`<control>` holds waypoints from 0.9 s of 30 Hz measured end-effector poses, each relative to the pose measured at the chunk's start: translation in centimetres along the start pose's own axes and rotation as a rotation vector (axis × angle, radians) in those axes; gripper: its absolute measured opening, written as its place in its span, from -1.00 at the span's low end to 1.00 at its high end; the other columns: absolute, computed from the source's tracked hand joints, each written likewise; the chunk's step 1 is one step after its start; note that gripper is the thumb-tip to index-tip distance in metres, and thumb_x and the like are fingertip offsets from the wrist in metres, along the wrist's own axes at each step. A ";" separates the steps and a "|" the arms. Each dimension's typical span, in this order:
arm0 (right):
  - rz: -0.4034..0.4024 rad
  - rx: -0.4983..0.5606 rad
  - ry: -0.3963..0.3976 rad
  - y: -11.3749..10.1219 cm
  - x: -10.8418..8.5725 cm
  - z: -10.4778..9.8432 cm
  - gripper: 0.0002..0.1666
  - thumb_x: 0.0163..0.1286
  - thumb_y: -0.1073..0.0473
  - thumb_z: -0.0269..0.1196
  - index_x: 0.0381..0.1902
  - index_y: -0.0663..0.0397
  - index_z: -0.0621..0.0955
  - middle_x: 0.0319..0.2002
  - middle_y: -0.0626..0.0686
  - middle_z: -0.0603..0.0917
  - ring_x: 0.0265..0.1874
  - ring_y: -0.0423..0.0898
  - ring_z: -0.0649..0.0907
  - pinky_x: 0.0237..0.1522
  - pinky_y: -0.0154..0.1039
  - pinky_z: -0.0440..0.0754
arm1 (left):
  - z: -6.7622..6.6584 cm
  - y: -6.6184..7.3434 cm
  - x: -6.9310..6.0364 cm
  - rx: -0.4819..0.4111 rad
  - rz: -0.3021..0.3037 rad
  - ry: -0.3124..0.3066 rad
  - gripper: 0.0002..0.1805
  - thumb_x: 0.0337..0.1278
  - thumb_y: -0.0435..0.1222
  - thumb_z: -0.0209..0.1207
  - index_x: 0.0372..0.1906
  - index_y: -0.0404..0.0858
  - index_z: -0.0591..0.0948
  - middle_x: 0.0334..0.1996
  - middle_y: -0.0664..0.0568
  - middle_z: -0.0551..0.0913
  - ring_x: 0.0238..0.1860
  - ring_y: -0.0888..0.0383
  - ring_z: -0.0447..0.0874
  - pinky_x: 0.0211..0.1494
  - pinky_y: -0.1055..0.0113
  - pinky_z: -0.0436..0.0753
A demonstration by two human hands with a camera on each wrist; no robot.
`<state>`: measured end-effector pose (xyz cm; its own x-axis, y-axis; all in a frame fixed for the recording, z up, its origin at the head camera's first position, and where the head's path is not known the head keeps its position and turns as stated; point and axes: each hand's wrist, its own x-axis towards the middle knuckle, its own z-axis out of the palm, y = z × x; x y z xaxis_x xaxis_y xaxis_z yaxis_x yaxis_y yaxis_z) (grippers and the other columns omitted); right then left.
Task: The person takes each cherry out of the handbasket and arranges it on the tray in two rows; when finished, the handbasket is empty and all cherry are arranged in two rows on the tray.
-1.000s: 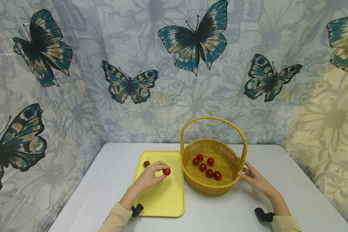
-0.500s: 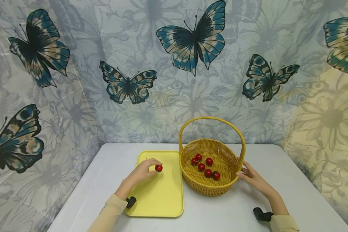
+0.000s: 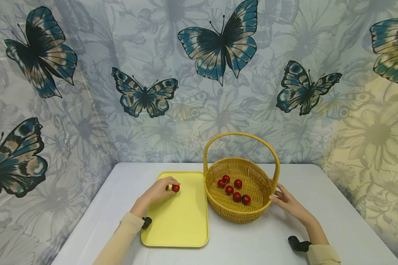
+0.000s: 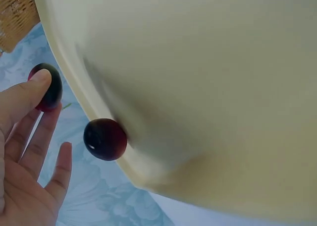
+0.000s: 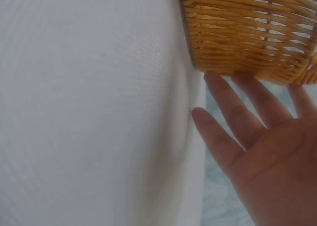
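Note:
In the head view my left hand (image 3: pixel 160 190) is over the upper left of the yellow tray (image 3: pixel 179 228), pinching a red cherry (image 3: pixel 175 188). The left wrist view shows that cherry (image 4: pixel 48 89) between thumb and fingertips, with a second dark red cherry (image 4: pixel 105 139) on the tray beside the hand. That second one is mostly hidden by the hand in the head view. My right hand (image 3: pixel 292 204) touches the right side of the wicker basket (image 3: pixel 240 217); in the right wrist view its straight fingertips (image 5: pixel 210 76) rest against the weave. Several cherries (image 3: pixel 229 190) lie inside the basket.
The basket's tall arched handle (image 3: pixel 241 133) rises above its rim, and the basket stands just right of the tray. Both are on a white table (image 3: pixel 232 246). Behind the table hangs a patterned cloth (image 3: pixel 199 121) with butterflies.
My left hand has moved left and slightly away across the tray, carrying the pinched cherry to where the other one lies. The right hand has stayed at the basket.

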<state>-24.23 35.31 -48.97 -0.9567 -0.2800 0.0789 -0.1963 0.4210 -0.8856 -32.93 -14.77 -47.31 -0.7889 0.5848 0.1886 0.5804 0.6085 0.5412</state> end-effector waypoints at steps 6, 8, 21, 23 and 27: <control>0.005 -0.003 0.003 0.0 -0.1 0.0 -0.22 0.45 0.13 0.01 0.47 -0.03 -0.12 0.31 0.44 0.19 0.24 0.39 0.26 0.12 0.29 0.36 | -0.2 -0.4 0.5 -0.010 -0.032 -0.004 -0.65 0.05 -0.45 0.23 0.01 -0.28 0.61 -0.06 0.00 0.61 -0.01 0.06 0.55 -0.03 0.22 0.61; 0.005 -0.008 0.003 -0.1 -0.1 0.0 -0.22 0.45 0.13 0.01 0.47 -0.03 -0.12 0.31 0.43 0.20 0.23 0.37 0.28 0.12 0.27 0.38 | -0.2 -0.5 0.7 -0.008 -0.034 -0.004 -0.66 0.04 -0.47 0.23 0.00 -0.30 0.61 -0.07 -0.02 0.61 -0.02 0.05 0.55 -0.05 0.23 0.62; 0.017 0.005 -0.002 -0.1 0.1 0.2 -0.20 0.45 0.11 0.02 0.47 -0.04 -0.13 0.33 0.43 0.14 0.24 0.41 0.27 0.14 0.29 0.34 | -0.2 -1.1 1.2 0.048 -0.102 -0.030 -0.65 -0.02 -0.52 0.24 -0.04 -0.30 0.63 -0.10 -0.07 0.62 -0.03 -0.02 0.56 0.01 0.16 0.59; 0.012 0.007 -0.006 -0.1 0.1 0.2 -0.20 0.45 0.11 0.01 0.47 -0.03 -0.14 0.33 0.44 0.14 0.23 0.42 0.27 0.14 0.31 0.33 | -0.3 -1.1 1.3 0.041 -0.111 -0.032 -0.65 -0.02 -0.53 0.24 -0.04 -0.31 0.63 -0.10 -0.07 0.61 -0.03 -0.03 0.56 0.03 0.15 0.58; 0.008 0.011 -0.003 -0.2 0.0 0.1 -0.20 0.45 0.13 0.01 0.47 -0.01 -0.14 0.32 0.44 0.16 0.23 0.42 0.27 0.13 0.29 0.34 | -0.3 -1.1 1.3 0.042 -0.111 -0.035 -0.65 -0.02 -0.54 0.22 -0.04 -0.31 0.63 -0.10 -0.08 0.62 -0.01 -0.04 0.55 0.05 0.13 0.57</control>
<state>-24.18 35.15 -48.85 -0.9576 -0.2794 0.0703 -0.1860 0.4134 -0.8914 -34.69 -14.87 -47.41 -0.8418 0.5303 0.1005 0.4983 0.6919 0.5224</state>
